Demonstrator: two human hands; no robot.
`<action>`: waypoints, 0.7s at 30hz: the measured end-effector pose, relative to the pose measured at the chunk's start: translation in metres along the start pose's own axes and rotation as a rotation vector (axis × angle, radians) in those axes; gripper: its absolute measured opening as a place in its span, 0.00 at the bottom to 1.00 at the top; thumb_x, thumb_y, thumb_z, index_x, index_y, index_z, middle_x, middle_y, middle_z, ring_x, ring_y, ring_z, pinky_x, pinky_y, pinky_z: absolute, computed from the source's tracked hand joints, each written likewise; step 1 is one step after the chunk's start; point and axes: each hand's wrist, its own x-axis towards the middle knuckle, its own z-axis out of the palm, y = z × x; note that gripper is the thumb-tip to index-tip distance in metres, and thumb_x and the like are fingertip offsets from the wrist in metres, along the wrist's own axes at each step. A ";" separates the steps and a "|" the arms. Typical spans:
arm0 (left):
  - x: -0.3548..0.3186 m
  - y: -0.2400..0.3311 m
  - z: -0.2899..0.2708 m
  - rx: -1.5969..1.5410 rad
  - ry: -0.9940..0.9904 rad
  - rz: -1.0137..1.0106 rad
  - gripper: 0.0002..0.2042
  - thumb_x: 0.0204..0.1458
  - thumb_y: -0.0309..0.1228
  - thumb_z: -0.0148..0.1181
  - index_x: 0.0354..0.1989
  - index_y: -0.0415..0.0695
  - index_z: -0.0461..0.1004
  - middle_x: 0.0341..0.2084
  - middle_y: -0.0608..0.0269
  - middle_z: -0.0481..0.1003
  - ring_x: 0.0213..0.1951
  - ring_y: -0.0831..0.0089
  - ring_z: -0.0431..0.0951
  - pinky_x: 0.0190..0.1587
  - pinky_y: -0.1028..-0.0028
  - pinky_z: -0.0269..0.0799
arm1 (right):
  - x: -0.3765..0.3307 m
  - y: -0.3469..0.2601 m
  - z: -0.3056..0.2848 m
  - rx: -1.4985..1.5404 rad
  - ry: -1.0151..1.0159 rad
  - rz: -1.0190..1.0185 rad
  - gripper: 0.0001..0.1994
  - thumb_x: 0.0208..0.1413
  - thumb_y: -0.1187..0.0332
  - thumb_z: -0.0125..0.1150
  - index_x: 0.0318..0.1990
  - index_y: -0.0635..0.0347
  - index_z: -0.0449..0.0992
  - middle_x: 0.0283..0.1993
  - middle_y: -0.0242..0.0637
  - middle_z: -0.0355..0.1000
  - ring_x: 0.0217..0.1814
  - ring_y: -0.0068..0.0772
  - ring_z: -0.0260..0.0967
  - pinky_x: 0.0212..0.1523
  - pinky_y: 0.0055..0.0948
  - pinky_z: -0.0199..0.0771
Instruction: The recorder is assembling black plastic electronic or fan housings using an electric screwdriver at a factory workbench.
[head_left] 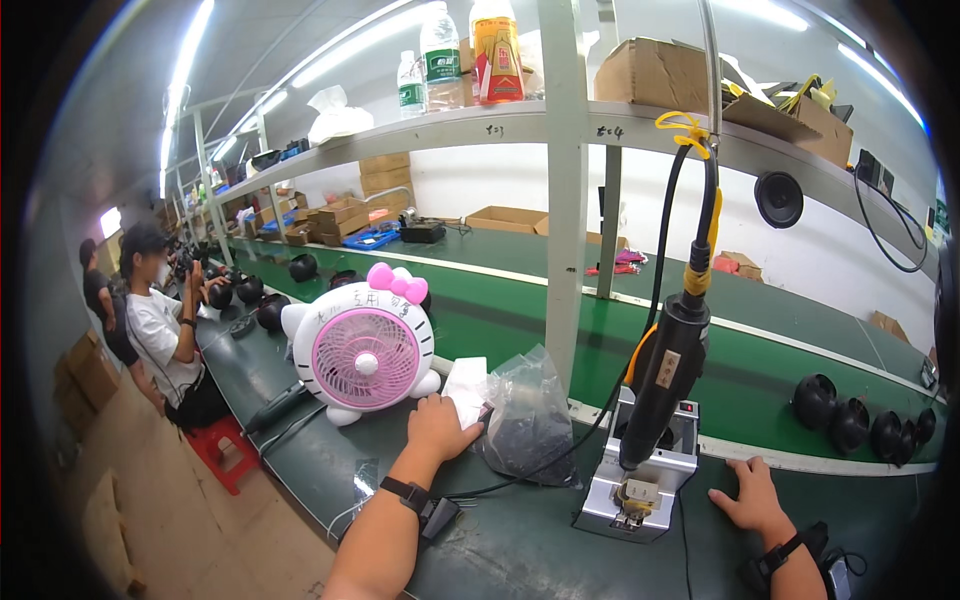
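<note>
Your left hand [440, 428] is at the white paper [463, 388] and the near edge of the clear bag [528, 412], both left of the silver box [598, 497]. Those fingers are bent over, and I cannot tell whether they pinch paper, bag or neither. Your right hand [752, 500], right of the silver box, rests with its fingers spread, holding nothing.

The black cable [661, 250] drops left of the silver box and runs across by the bag, so dragging the bag sideways might snag it and tug the hanging driver [650, 410] above the silver box. A loose bag mouth could spill its dark contents. The fan [365, 365], farther left of the silver box, sits close enough for your left forearm to knock it.
</note>
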 end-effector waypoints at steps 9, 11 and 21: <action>0.002 -0.005 0.009 -0.056 0.060 0.027 0.36 0.49 0.57 0.62 0.48 0.29 0.74 0.49 0.42 0.72 0.53 0.49 0.72 0.56 0.57 0.71 | 0.000 -0.002 -0.003 0.011 -0.033 0.029 0.35 0.48 0.49 0.70 0.59 0.62 0.72 0.53 0.51 0.63 0.60 0.54 0.62 0.61 0.44 0.66; -0.001 -0.005 0.005 -0.061 -0.009 0.006 0.38 0.49 0.59 0.63 0.51 0.30 0.74 0.51 0.42 0.71 0.55 0.51 0.70 0.58 0.58 0.68 | -0.001 -0.002 -0.003 0.004 -0.052 0.034 0.35 0.49 0.48 0.70 0.59 0.62 0.72 0.54 0.51 0.63 0.60 0.54 0.62 0.61 0.44 0.66; -0.015 0.001 -0.020 0.227 -0.087 0.021 0.34 0.53 0.58 0.60 0.54 0.38 0.76 0.51 0.45 0.74 0.53 0.53 0.75 0.56 0.59 0.70 | -0.003 0.003 -0.001 0.028 0.007 -0.031 0.34 0.49 0.49 0.71 0.58 0.64 0.72 0.52 0.52 0.64 0.58 0.55 0.63 0.60 0.44 0.68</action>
